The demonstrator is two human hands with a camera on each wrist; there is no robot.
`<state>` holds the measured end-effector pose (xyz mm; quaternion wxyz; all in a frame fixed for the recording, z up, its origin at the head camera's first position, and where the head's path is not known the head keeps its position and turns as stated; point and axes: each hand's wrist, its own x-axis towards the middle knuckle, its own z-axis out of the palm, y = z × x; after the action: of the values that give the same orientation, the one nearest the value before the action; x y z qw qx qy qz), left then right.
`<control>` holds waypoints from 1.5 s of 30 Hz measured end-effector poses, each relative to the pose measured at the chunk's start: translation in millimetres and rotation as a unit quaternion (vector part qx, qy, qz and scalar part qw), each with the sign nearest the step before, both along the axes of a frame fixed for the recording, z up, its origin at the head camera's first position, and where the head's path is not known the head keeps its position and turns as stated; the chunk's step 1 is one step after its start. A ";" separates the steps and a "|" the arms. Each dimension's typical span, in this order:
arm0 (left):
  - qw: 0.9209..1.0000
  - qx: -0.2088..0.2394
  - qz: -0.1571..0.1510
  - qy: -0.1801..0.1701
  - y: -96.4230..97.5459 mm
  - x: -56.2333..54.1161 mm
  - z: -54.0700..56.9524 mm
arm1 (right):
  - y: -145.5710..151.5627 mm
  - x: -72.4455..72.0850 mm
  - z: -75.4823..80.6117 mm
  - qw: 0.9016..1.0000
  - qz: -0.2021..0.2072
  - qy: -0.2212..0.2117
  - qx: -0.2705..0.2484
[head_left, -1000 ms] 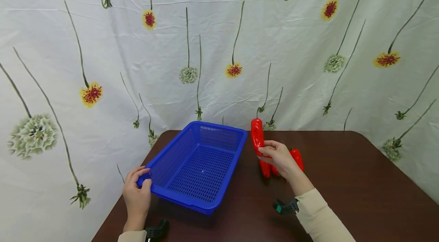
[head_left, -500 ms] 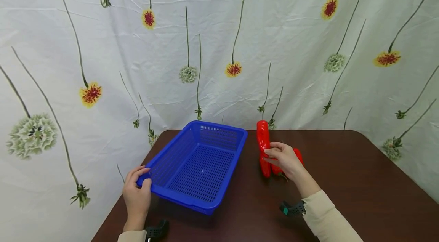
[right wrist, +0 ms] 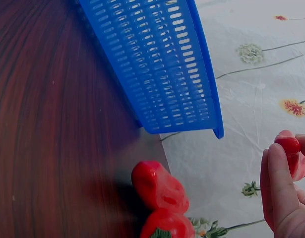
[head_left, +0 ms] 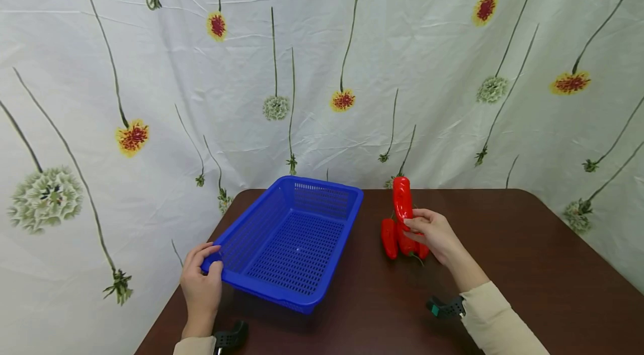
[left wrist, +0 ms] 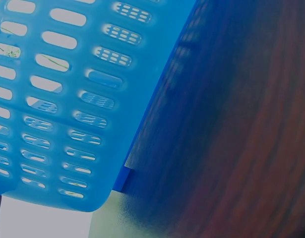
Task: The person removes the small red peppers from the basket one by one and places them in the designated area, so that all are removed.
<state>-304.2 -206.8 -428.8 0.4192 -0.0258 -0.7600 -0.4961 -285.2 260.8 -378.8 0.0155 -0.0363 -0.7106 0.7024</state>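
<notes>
A blue plastic basket (head_left: pixel 297 251) with slotted walls sits on the left of the table; its inside shows no contents. My left hand (head_left: pixel 200 288) grips the basket's near left corner, thumb and fingers on the rim. In the left wrist view only the basket wall (left wrist: pixel 100 77) shows, not the hand. My right hand (head_left: pixel 439 238) pinches a red chili pepper (head_left: pixel 402 197) by its lower end, holding it nearly upright. Behind and below that pepper lie several more red peppers (head_left: pixel 389 238) on the table. The right wrist view shows the fingertips (right wrist: pixel 280 171) around the held pepper (right wrist: pixel 293 151).
The dark brown wooden table (head_left: pixel 523 265) extends right of the peppers and toward the front. A white cloth (head_left: pixel 322 64) printed with flowers hangs behind the table and along its left side. Each wrist wears a dark strap (head_left: pixel 446 308).
My right hand has moved to the right with the held pepper, away from the basket and across the other peppers, uncovering the leftmost one. The left hand and basket have stayed still.
</notes>
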 end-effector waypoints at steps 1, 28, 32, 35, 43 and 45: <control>1.000 -0.001 0.000 0.001 0.0 -0.3 -0.1 | 1.2 0.4 0.0 1.000 -0.001 -0.001 0.002; 1.000 -0.003 0.007 -0.005 0.5 -0.2 -0.8 | 37.1 8.6 -8.4 1.000 -0.023 -0.008 -0.006; 1.000 -0.005 0.006 -0.002 0.3 -1.1 -0.2 | 43.0 11.5 -11.1 0.999 -0.029 -0.016 -0.005; 1.000 -0.005 0.004 -0.003 0.6 -0.9 0.0 | 46.5 14.0 -13.6 0.999 -0.029 -0.021 -0.003; 1.000 -0.005 0.008 -0.013 0.8 0.5 0.2 | 57.2 17.3 -19.9 0.999 -0.041 -0.031 0.005; 1.000 -0.005 0.009 -0.014 0.5 1.2 0.6 | 60.3 18.1 -21.3 0.999 -0.041 -0.031 0.006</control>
<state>-303.1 -206.3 -428.3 0.4123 -0.0142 -0.7685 -0.4890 -267.1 321.2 -400.1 0.0226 -0.0866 -0.7129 0.6955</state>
